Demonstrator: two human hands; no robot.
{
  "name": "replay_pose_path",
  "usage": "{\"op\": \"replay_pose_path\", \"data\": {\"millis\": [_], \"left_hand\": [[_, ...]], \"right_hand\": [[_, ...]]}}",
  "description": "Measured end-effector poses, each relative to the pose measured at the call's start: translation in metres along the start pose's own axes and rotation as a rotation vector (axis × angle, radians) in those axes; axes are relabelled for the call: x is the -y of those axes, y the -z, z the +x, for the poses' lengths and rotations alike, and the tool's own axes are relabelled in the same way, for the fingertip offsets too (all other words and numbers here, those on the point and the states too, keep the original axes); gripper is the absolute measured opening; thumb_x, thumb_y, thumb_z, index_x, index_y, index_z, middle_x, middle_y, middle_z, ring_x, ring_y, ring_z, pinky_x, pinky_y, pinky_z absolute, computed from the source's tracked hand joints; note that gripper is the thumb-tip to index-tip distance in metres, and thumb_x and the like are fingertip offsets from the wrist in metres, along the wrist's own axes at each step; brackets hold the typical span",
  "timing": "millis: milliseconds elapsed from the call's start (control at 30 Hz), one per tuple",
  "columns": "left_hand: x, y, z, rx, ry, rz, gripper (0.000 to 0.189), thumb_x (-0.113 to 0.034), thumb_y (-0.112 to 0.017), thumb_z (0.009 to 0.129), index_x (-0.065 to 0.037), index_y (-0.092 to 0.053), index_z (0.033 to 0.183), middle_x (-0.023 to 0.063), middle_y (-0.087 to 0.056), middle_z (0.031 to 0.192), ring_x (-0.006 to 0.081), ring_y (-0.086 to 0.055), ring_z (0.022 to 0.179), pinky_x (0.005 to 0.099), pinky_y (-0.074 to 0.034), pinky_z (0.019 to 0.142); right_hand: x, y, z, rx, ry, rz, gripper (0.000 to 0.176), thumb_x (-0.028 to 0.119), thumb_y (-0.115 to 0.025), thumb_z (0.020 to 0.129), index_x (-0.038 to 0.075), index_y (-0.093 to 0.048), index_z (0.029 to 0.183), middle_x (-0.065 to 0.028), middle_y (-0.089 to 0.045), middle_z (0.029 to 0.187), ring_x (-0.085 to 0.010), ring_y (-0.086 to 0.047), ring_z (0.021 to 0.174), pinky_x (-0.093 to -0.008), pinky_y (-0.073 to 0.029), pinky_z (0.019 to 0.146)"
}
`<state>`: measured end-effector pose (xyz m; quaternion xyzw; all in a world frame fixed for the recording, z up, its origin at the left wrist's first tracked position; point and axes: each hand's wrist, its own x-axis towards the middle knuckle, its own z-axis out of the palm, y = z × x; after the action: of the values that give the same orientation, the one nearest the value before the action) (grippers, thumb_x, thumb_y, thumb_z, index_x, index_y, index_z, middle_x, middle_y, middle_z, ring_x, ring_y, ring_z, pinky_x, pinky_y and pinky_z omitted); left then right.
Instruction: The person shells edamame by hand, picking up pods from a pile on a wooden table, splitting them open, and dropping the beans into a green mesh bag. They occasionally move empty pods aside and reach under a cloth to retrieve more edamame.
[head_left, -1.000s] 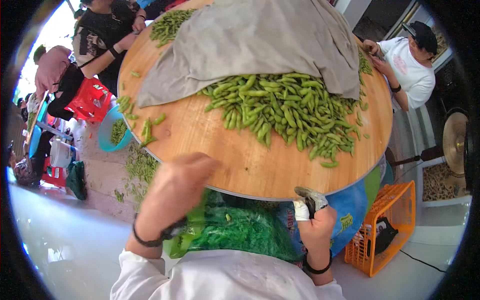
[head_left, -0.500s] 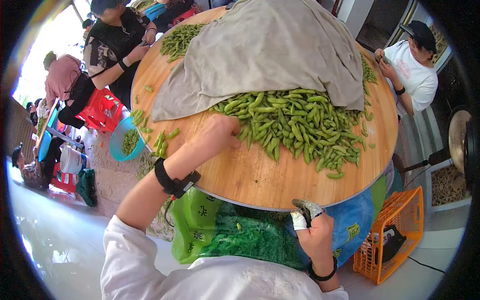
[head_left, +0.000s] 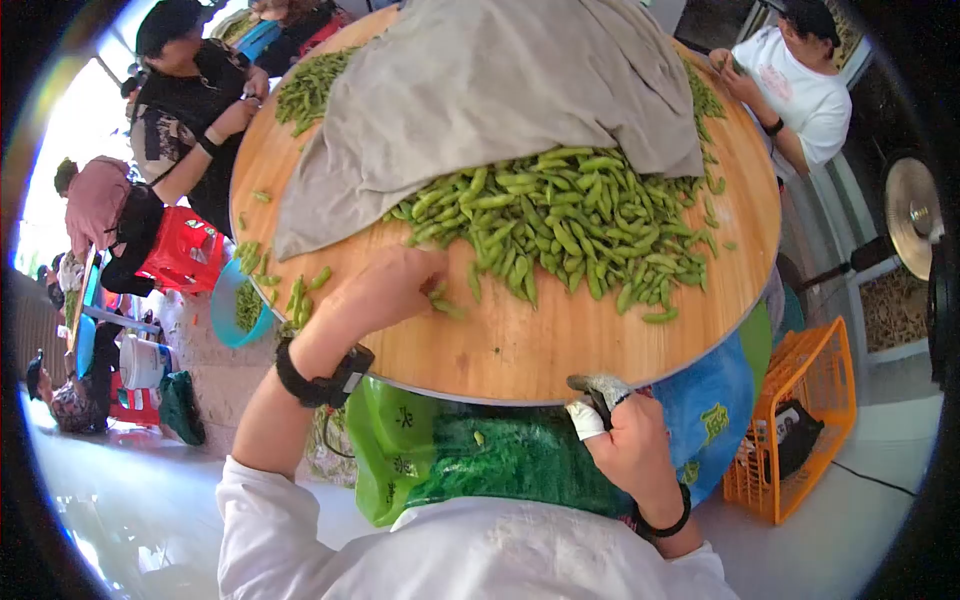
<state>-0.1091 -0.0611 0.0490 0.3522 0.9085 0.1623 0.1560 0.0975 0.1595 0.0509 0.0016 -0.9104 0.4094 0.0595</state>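
Left grip (head_left: 392,288) pinched green pods (head_left: 443,304) over worktop (head_left: 480,352); right grip (head_left: 632,440) curled at near edge, whether clamped impossible to tell. Beyond, pod heap (head_left: 575,225) emerged from under obstructing grey cloth (head_left: 490,100); blue basin (head_left: 227,318) stood low, left.

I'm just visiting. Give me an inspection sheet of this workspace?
Surface: round wooden table, partly covered by a grey cloth.
Job's things: soybean pods piled at the cloth's near edge.
Clutter: stray pods near the table's left edge.
Hands: left hand beside the pile, grip unclear; right hand at the near edge, thumb wrapped in white.
Cables: black cable on the floor.
Surroundings: orange crate, turquoise bowl, other people.
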Motion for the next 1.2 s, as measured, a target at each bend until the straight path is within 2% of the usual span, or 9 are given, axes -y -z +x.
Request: {"op": "replay_pose_path", "data": {"millis": [200,500,567,633,667,733,767,833,1200], "left_hand": [[-0.007,-0.007,-0.003,-0.02,-0.043,0.002,0.014,-0.013,-0.063,0.074,-0.004,-0.061,0.084,0.0127,-0.06,0.072,0.0321,-0.058,0.073,0.0396,-0.044,0.064],[-0.014,-0.015,-0.016,-0.118,-0.218,0.043,0.017,-0.01,-0.064,0.067,-0.003,-0.058,0.081,0.0137,-0.057,0.074,0.0327,-0.057,0.073,0.0396,-0.046,0.066],[-0.023,-0.009,-0.021,-0.146,-0.158,0.085,0.014,-0.008,-0.064,0.072,-0.001,-0.058,0.083,0.0094,-0.059,0.075,0.0269,-0.058,0.07,0.0353,-0.047,0.063],[-0.041,-0.001,-0.028,-0.141,0.11,-0.644,0.006,-0.006,-0.062,0.079,-0.003,-0.057,0.08,0.0033,-0.06,0.076,0.0162,-0.058,0.067,0.0287,-0.046,0.06],[-0.045,-0.003,-0.029,-0.131,0.104,-0.643,0.006,-0.006,-0.062,0.079,-0.003,-0.057,0.08,0.0033,-0.06,0.076,0.0162,-0.058,0.067,0.0287,-0.046,0.06],[-0.052,-0.009,-0.031,0.031,0.262,-1.384,0.006,-0.006,-0.063,0.081,-0.006,-0.058,0.084,0.0024,-0.061,0.08,0.0079,-0.054,0.069,0.0225,-0.045,0.059],[-0.055,-0.016,-0.03,0.048,0.264,-1.385,0.006,-0.006,-0.063,0.081,-0.006,-0.058,0.084,0.0024,-0.061,0.08,0.0079,-0.054,0.069,0.0225,-0.045,0.059],[-0.058,-0.035,-0.027,0.067,0.164,-1.848,0.012,-0.004,-0.065,0.079,-0.008,-0.057,0.088,0.0025,-0.061,0.085,0.0082,-0.055,0.071,0.0196,-0.043,0.058],[-0.076,-0.061,-0.019,0.055,0.142,-1.951,0.014,-0.004,-0.069,0.076,-0.008,-0.056,0.079,0.0031,-0.06,0.082,0.0057,-0.05,0.064,0.0172,-0.035,0.053]], "right_hand": [[0.016,0.028,-0.002,-0.058,-0.058,0.028,0.022,0.006,-0.06,0.077,-0.002,-0.059,0.098,-0.0191,-0.061,0.076,-0.0348,-0.06,0.067,-0.0383,-0.048,0.059],[0.011,0.014,0.005,0.038,-0.156,0.17,0.023,0.01,-0.057,0.082,-0.001,-0.057,0.102,-0.0203,-0.06,0.076,-0.0365,-0.059,0.067,-0.0398,-0.046,0.059],[0.008,0.004,0.008,0.084,-0.154,0.202,0.024,0.012,-0.057,0.083,-0.001,-0.056,0.104,-0.02,-0.059,0.072,-0.0376,-0.058,0.065,-0.0419,-0.045,0.057],[0.008,-0.003,0.013,0.11,-0.158,0.225,0.027,0.013,-0.056,0.084,-0.001,-0.055,0.107,-0.0198,-0.057,0.069,-0.0382,-0.056,0.063,-0.0434,-0.044,0.055],[0.008,-0.005,0.014,0.106,-0.113,0.213,0.028,0.013,-0.057,0.084,-0.001,-0.054,0.107,-0.0199,-0.057,0.069,-0.0381,-0.056,0.063,-0.0433,-0.044,0.054],[0.011,-0.009,0.016,0.091,-0.036,0.19,0.029,0.012,-0.057,0.083,-0.001,-0.053,0.109,-0.0192,-0.056,0.067,-0.0374,-0.056,0.061,-0.0432,-0.043,0.053],[0.012,-0.011,0.018,0.087,-0.051,0.191,0.029,0.012,-0.057,0.083,-0.001,-0.053,0.109,-0.0192,-0.056,0.067,-0.0374,-0.056,0.061,-0.0432,-0.043,0.053],[0.012,-0.016,0.02,0.028,0.072,0.139,0.029,0.012,-0.057,0.083,-0.001,-0.053,0.109,-0.0184,-0.056,0.068,-0.037,-0.056,0.061,-0.0429,-0.044,0.054],[0.007,-0.03,0.019,-0.025,0.028,0.159,0.028,0.012,-0.057,0.082,-0.006,-0.051,0.102,-0.0204,-0.057,0.072,-0.0381,-0.056,0.065,-0.0446,-0.044,0.057]]}}
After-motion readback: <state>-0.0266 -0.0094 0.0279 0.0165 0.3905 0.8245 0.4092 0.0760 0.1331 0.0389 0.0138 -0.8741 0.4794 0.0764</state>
